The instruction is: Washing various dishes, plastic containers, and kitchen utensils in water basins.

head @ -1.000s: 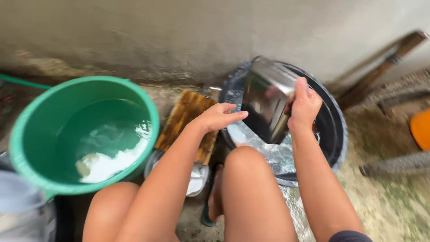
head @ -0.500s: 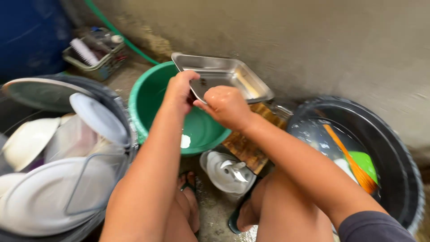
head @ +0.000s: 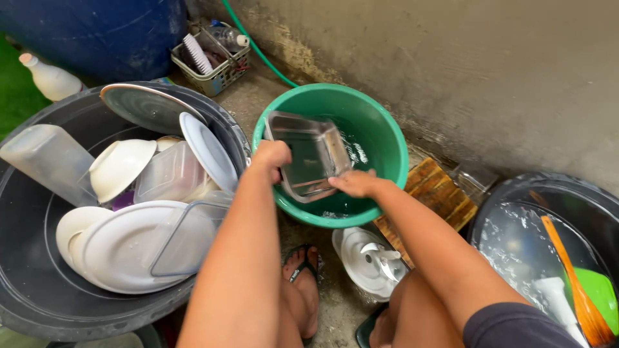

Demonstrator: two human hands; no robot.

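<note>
I hold a shiny rectangular steel tray [head: 309, 154] tilted over the green plastic basin [head: 387, 129], which has water in its bottom. My left hand [head: 272, 156] grips the tray's left edge. My right hand [head: 354, 183] holds its lower right corner. The tray's open side faces me and its far end dips into the basin.
A large black tub [head: 26, 270] at left holds white plates, bowls, a lid and clear containers. Another black tub [head: 516, 200] at right holds water, an orange spatula [head: 574, 283] and a green item. A wooden board [head: 438, 193], a white lid [head: 367, 261], a basket [head: 216, 61] and a concrete wall surround me.
My head has turned left. The tray went from the right black tub, across at chest height, down into the green basin, both hands holding it.
</note>
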